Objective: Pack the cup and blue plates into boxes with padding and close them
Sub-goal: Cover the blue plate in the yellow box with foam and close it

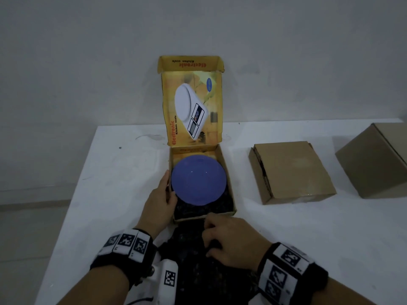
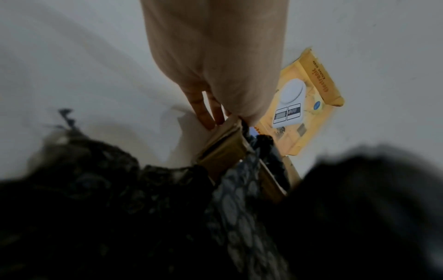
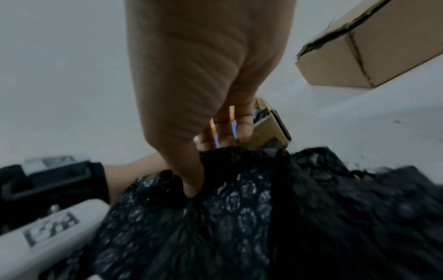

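A yellow kitchen-scale box [image 1: 230,194] stands open on the white table, its lid [image 1: 193,106] leaning up against the wall. A blue plate [image 1: 198,181] lies inside on black bubble wrap [image 1: 198,271], which spills over the box's near wall toward me. My left hand [image 1: 164,201] holds the box's left wall, thumb inside at the plate's rim and fingers [image 2: 206,117] outside. My right hand [image 1: 226,241] pinches the loose bubble wrap [image 3: 239,208] just in front of the box, the thumb pressed into it. No cup is in view.
Two closed brown cardboard boxes sit to the right: one [image 1: 293,170] near the yellow box, also seen as the brown box [image 3: 383,47] in the right wrist view, and a bigger one [image 1: 374,159] at the frame's edge. The table's left edge [image 1: 72,194] runs close to my left arm.
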Available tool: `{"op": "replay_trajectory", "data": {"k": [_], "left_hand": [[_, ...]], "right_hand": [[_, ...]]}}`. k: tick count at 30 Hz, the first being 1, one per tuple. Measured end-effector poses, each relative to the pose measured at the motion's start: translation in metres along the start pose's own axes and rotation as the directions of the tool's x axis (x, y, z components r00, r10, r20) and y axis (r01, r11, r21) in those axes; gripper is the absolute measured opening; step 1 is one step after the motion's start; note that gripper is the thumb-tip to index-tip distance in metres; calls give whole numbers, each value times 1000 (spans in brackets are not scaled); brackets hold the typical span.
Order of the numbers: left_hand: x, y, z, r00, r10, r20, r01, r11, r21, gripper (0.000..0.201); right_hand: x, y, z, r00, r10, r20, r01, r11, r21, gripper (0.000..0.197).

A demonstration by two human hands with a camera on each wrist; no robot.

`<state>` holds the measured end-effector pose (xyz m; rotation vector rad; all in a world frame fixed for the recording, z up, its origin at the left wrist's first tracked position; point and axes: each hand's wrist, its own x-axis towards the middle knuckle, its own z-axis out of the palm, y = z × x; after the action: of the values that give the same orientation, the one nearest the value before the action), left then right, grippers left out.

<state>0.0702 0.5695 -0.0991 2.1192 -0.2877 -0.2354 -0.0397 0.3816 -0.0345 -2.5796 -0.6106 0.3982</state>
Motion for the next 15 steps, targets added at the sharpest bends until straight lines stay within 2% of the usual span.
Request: {"op": "replay_trajectory", "data": {"k": [3,5,6,8,9,10,11,12,13,15], "left_hand": [[7,-1,2,999,-17,-27,18,999,38,61],[9,0,4,999,-40,-32,42,995,90,61],[9,-1,4,999,-38,-30,41,993,108,60],[10,0,3,999,-35,-24,37,995,98,53],[12,1,3,998,-48,-30,50,997,64,47],[15,4,2,996,-79,-39,79,997,21,41],[19,6,3,992,-116,-53,116,993,-10,36],[23,8,5,987,-142,-72,140,990,-29,34],[26,8,8,984,-149,-95,146,989,-38,34],[28,6,13,982,-128,-138,122,991,-50,40]], "right_hand": [[4,2,-24,987,77,-142,-56,987,150,7],[12,11,-39,942,174,-285,-102,962,253,20],[16,18,-45,896,226,-382,-119,951,285,27],[24,32,-53,769,327,-550,-160,930,330,34],[29,37,-56,712,380,-591,-196,915,352,34],[35,40,-59,683,428,-592,-239,897,373,34],[40,43,-62,690,465,-555,-281,879,386,33],[46,45,-63,719,485,-498,-315,866,388,32],[52,48,-63,749,490,-446,-338,862,379,32],[63,55,-62,777,481,-407,-380,873,306,29]]}}
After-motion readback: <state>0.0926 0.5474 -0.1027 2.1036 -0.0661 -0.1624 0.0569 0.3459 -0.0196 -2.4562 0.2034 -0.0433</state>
